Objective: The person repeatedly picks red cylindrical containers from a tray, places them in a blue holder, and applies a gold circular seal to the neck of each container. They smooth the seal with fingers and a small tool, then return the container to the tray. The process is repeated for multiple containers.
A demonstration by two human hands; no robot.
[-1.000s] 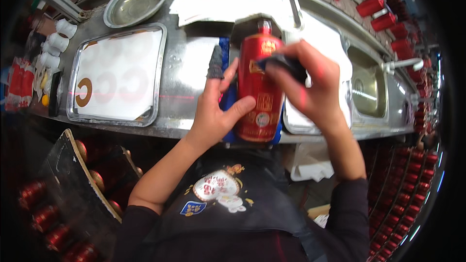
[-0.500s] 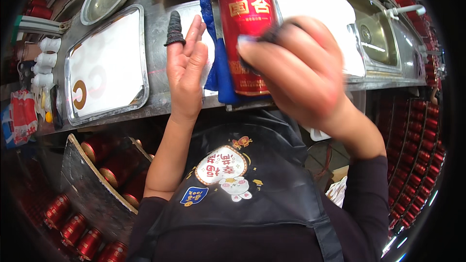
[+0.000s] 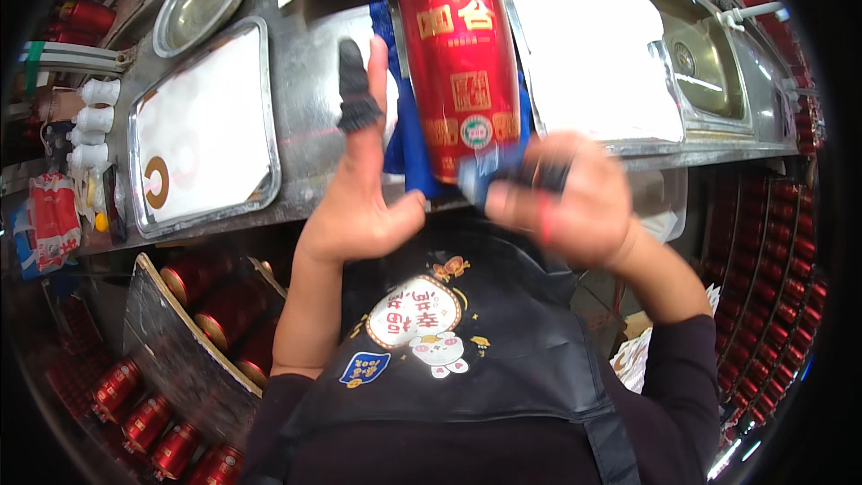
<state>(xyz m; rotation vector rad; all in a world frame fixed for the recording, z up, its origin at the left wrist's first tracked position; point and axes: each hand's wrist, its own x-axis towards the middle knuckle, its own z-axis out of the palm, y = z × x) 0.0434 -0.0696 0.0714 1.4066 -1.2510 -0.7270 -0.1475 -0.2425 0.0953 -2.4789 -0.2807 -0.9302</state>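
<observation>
A red bottle (image 3: 458,58) with gold lettering and a round green-and-white emblem lies on a blue cloth (image 3: 411,145), its neck pointing away from me. My right hand (image 3: 570,202), blurred by motion, is closed on a small blue-and-white piece (image 3: 489,172) at the bottle's near end. What kind of piece this is cannot be made out. Black covers wrap some of that hand's fingers. Left of the bottle, my left hand (image 3: 364,198) is raised and open, thumb apart, with a black finger cover (image 3: 355,85) on one finger. It holds nothing.
On the left lies a metal tray (image 3: 274,126) bearing a white sheet with a gold C-shaped piece (image 3: 156,182), below a metal bowl (image 3: 202,0). White sheets (image 3: 593,45) cover the right side, beside a sink (image 3: 709,63). Red bottles fill a wooden box (image 3: 197,332) and racks (image 3: 763,296).
My right hand has come down toward me from over the bottle, uncovering the emblem, and the blue-and-white piece now shows. My left hand has shifted nearer and its thumb has spread.
</observation>
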